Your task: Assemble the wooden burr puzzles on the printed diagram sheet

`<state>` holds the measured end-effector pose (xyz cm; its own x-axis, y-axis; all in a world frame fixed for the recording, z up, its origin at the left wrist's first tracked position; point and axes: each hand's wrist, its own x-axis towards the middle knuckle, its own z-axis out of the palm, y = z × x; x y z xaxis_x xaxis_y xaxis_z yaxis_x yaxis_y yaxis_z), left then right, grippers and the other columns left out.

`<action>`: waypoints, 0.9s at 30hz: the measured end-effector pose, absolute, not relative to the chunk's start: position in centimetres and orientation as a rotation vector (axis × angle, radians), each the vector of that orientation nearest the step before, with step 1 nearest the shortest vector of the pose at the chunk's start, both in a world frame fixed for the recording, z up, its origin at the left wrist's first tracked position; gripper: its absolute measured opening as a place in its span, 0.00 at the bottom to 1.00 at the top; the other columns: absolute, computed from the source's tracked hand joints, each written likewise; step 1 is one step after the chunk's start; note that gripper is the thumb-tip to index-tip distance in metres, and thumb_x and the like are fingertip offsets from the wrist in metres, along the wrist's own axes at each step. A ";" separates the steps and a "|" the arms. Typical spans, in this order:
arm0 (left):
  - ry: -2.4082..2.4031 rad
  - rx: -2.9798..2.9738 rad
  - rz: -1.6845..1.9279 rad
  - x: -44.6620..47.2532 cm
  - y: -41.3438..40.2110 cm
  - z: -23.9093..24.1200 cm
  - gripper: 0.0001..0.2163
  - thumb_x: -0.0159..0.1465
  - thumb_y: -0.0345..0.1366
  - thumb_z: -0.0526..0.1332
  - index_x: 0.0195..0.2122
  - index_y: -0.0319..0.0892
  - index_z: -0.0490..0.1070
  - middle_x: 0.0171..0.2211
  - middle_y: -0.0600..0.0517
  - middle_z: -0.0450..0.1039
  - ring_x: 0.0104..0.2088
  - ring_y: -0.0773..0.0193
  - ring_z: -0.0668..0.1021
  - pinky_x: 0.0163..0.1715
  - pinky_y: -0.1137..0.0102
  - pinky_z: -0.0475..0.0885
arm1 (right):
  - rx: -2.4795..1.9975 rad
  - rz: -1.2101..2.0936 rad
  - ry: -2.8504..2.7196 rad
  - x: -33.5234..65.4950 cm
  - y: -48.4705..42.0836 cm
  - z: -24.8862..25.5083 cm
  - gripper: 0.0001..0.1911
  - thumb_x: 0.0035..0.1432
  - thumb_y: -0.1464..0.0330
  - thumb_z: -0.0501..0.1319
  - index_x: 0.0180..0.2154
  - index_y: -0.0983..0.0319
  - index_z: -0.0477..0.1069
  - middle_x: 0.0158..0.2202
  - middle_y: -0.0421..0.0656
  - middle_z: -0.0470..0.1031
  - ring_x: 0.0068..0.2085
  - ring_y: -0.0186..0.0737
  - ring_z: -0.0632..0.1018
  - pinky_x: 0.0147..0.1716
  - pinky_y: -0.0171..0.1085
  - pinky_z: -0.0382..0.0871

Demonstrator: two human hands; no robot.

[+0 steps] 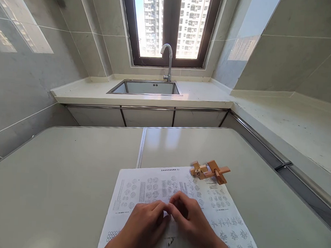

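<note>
A printed sheet of paper (156,190) with rows of small diagrams lies on the white table (63,170) in front of me. My left hand (143,226) and my right hand (189,217) rest over its near middle, fingertips meeting in a pinch. Whatever is between the fingers is too small or hidden to name. A small wooden interlocking puzzle (210,171) lies at the sheet's far right corner, apart from both hands.
Beyond the table runs a pale counter (200,94) with a steel sink (145,88) and a curved tap (168,61) under a window. The counter continues along the right wall (299,120). Grey tiled walls stand on both sides.
</note>
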<state>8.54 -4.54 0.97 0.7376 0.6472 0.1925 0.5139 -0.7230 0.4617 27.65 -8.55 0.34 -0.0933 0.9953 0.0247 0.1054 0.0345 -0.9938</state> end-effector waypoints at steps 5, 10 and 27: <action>0.910 2.529 0.457 8.6 -4.5 0.9 0.07 0.70 0.28 0.57 0.42 0.47 0.71 0.32 0.57 0.81 0.25 0.64 0.80 0.28 0.70 0.68 | -1.062 1.467 -0.843 28.8 -7.8 0.5 0.22 0.65 0.49 0.65 0.32 0.58 0.65 0.21 0.31 0.59 0.20 0.29 0.55 0.19 0.31 0.48; 0.903 2.522 0.464 8.6 -4.5 1.0 0.07 0.70 0.27 0.57 0.41 0.47 0.71 0.32 0.57 0.81 0.26 0.64 0.80 0.28 0.70 0.68 | -0.692 1.564 -0.428 31.2 -6.8 0.8 0.23 0.68 0.49 0.62 0.29 0.59 0.67 0.17 0.29 0.51 0.18 0.29 0.48 0.17 0.29 0.48; 0.886 2.532 0.501 8.6 -4.5 1.0 0.08 0.69 0.26 0.57 0.42 0.46 0.72 0.34 0.55 0.83 0.25 0.65 0.81 0.27 0.71 0.69 | -0.452 1.433 -0.152 35.4 -6.0 -0.3 0.22 0.71 0.53 0.60 0.28 0.57 0.61 0.16 0.28 0.52 0.15 0.28 0.46 0.12 0.28 0.51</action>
